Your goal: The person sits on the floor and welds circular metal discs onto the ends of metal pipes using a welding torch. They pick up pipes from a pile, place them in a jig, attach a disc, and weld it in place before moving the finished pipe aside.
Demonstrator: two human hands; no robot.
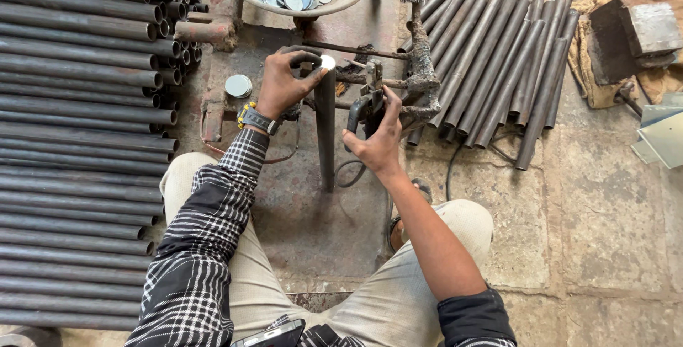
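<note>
One pipe [325, 130] stands upright between the knees, and the left hand [283, 85] pinches a round metal disc [328, 62] flat on its top end. Right hand [379, 134] is wrapped around the dark welding holder [364, 109] just beside it, tip near the disc. No weld shows yet, I judge. Plenty remains: a bowl [284, 2] of discs sits above, stacked pipes [78, 141] lie left, and more pipes [491, 55] lean right.
</note>
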